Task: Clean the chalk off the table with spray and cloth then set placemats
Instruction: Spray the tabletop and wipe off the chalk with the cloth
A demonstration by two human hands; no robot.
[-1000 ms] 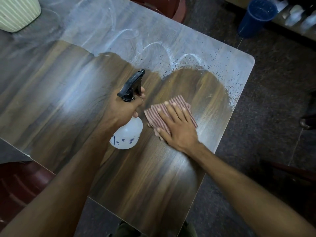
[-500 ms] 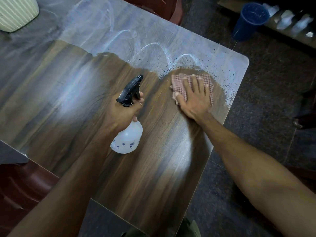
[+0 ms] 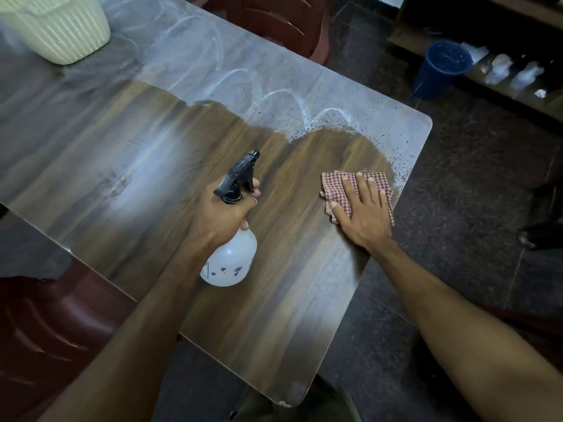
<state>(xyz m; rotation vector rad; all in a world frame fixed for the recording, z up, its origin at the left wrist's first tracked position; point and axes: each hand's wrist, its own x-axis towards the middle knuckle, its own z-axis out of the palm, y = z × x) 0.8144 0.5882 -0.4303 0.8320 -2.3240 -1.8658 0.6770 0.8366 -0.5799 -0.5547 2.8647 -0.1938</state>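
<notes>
Gripping spray bottle (image 3: pixel 229 260), contents unclear, left hand (image 3: pixel 224 216); right hand (image 3: pixel 364 213) flat on cloth (image 3: pixel 335 190).

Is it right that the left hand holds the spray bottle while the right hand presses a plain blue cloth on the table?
Not quite: the head view shows the cloth is red-and-white checked. The left hand holds the spray bottle; the right hand presses it on the table.
</notes>
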